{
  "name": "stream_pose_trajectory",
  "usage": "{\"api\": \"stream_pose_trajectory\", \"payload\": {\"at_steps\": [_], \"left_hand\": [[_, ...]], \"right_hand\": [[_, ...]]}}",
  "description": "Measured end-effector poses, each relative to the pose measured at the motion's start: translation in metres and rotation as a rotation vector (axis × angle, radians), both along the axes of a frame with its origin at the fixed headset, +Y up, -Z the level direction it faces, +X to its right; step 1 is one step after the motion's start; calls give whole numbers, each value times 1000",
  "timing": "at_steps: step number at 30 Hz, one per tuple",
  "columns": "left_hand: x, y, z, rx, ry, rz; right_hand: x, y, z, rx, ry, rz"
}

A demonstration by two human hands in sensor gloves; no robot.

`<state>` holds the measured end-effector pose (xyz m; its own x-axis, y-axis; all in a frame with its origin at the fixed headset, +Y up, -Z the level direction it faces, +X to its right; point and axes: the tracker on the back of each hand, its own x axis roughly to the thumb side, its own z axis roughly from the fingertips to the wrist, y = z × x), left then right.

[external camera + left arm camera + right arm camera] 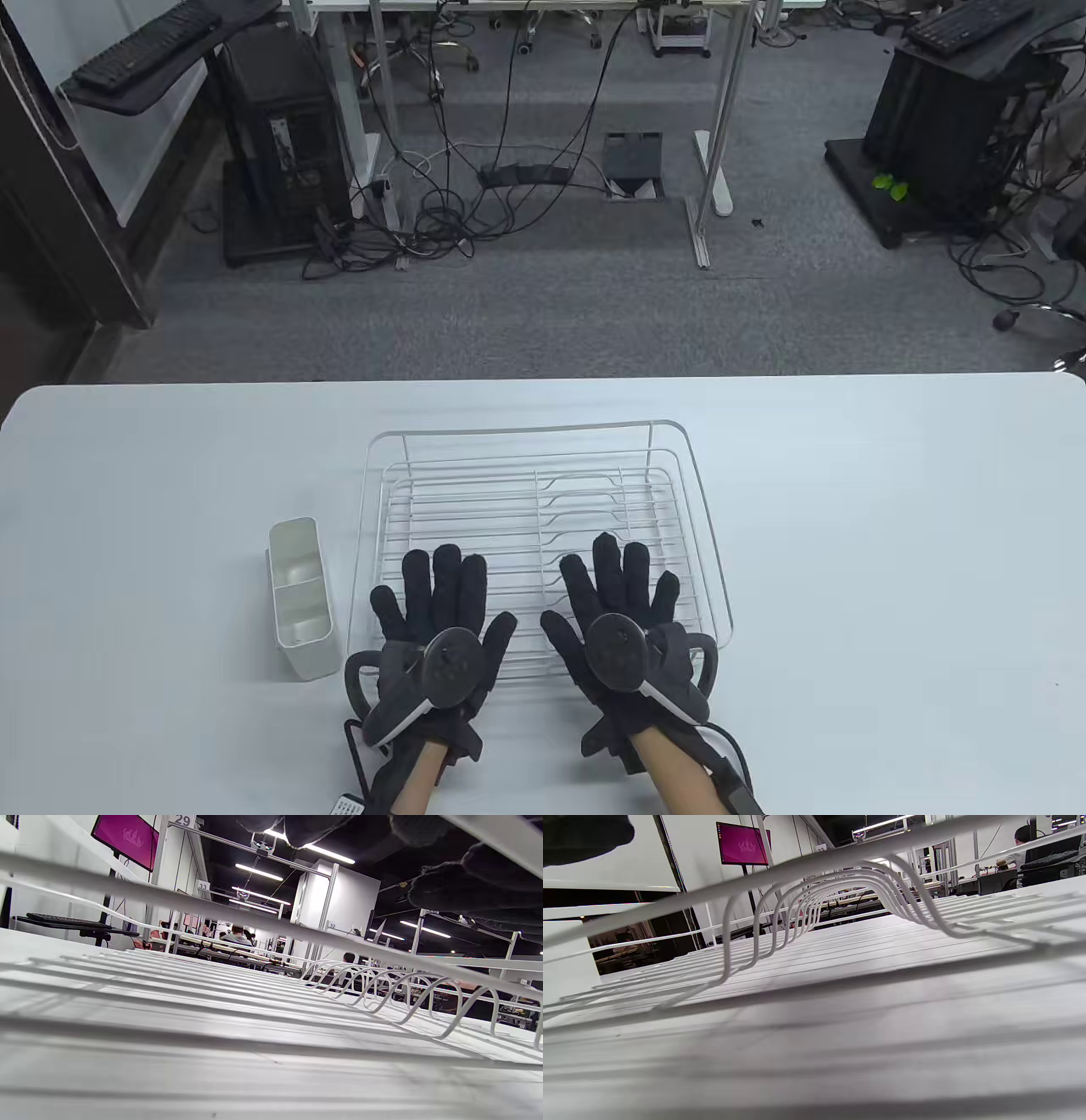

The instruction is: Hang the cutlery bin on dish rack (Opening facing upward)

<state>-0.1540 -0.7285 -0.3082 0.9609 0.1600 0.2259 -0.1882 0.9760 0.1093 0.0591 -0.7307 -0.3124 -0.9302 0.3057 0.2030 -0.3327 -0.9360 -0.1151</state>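
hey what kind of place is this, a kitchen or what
Probably not a kitchen: it looks like a lab or office workspace. A white table holds a bare dish rack and cutlery bin, beyond are computer towers, floor cables, and numbered workstations with a magenta monitor.

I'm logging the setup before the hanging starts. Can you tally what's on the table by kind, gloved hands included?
White wire dish rack: 1
White cutlery bin, standing left of the rack with its opening up: 1
Black-gloved hands, fingers spread over the rack's near part: 2, the left hand and the right hand
Total: 4
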Motion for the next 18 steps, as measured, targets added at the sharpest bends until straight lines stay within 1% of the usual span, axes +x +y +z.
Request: {"api": "stream_pose_trajectory", "payload": {"at_steps": [18], "left_hand": [[0,0,0,2,8,-1]], "right_hand": [[0,0,0,2,-2,0]]}}
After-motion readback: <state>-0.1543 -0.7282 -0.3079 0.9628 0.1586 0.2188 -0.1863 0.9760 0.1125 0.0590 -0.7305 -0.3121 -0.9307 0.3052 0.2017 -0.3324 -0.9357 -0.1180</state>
